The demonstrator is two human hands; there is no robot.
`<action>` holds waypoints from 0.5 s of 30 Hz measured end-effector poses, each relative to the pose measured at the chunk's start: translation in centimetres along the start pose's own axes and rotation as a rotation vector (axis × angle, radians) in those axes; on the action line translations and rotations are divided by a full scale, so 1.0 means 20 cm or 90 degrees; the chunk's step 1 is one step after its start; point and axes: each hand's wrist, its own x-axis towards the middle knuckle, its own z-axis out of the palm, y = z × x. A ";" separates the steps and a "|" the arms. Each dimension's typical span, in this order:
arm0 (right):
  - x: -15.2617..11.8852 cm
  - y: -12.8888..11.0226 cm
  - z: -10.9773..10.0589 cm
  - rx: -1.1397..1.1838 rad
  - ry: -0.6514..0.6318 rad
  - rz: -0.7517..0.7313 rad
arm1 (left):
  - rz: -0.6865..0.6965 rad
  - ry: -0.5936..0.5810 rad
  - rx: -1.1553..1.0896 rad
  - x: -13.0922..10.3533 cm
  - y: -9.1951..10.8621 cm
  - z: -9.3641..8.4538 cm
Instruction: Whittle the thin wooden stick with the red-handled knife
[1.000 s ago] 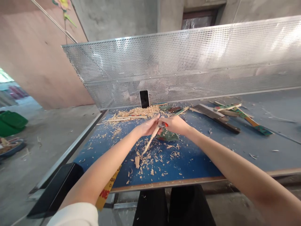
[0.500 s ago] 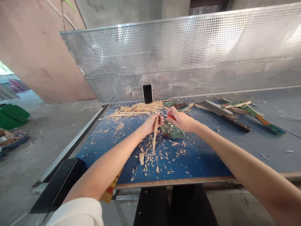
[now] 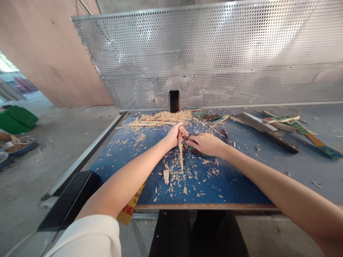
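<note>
Yellow strip (image 3: 125, 217), below the near left edge of the table (image 3: 227, 194): I read a tilted red "3M", a dark "10" and, cut short, "etr". Painted stick (image 3: 311, 136), right: its marks are too small for me to read.

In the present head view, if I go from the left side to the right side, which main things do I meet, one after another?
Green container, black box, yellow strip with red lettering, left hand holding a pale wooden piece, right hand, broad-bladed tool with a dark handle.
</note>
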 end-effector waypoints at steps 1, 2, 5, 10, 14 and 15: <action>0.01 -0.01 0.00 -0.006 -0.003 0.006 | -0.002 0.000 -0.004 0.00 0.01 0.01; 0.01 -0.02 0.01 -0.011 -0.003 0.012 | 0.001 -0.005 -0.005 0.00 0.01 0.01; 0.01 -0.04 0.00 -0.016 0.007 0.029 | 0.021 -0.046 0.001 -0.02 0.06 0.03; 0.02 -0.06 -0.01 -0.028 0.014 0.048 | 0.001 -0.150 0.004 -0.04 0.12 0.01; 0.04 -0.11 -0.02 -0.105 0.002 0.083 | -0.053 -0.154 0.035 -0.04 0.11 0.00; 0.05 -0.13 -0.03 -0.128 -0.001 0.097 | -0.051 -0.149 0.038 -0.03 0.10 0.00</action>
